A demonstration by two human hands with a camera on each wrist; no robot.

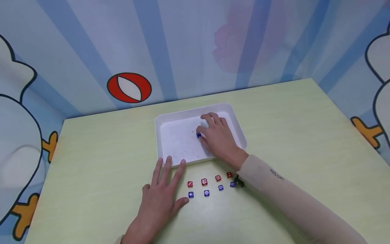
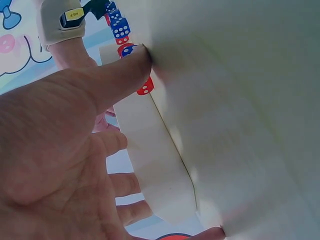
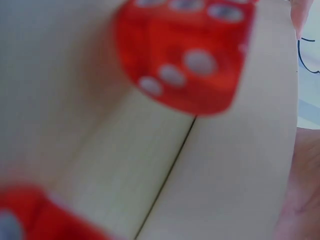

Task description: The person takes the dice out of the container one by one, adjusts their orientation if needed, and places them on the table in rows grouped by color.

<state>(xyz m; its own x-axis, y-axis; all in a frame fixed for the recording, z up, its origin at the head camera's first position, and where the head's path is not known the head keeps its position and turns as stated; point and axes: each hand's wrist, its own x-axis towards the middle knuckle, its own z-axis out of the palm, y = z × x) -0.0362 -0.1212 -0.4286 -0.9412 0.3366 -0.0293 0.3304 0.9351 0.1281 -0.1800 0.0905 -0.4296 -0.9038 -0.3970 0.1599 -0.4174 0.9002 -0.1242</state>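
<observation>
My right hand (image 1: pixel 219 137) reaches into a white tray (image 1: pixel 173 142) and pinches a blue die (image 1: pixel 198 135) between thumb and index finger. With fingers spread, my left hand (image 1: pixel 159 200) has its fingertips at the tray's near left rim. Its thumb points toward the leftmost blue die (image 1: pixel 191 195) on the table. In front of the tray lie a row of several red dice (image 1: pixel 204 182) and, nearer to me, a row of several blue dice (image 1: pixel 206 193). A red die (image 3: pixel 185 60) looms large and blurred in the right wrist view.
The pale yellow-green table (image 1: pixel 106 159) runs back to a wall (image 1: pixel 195 51) with blue stripes and cartoon pictures. A small black object (image 1: pixel 239 181) is at the right cuff, close to the right end of the dice rows. Tiny specks dot the tray floor.
</observation>
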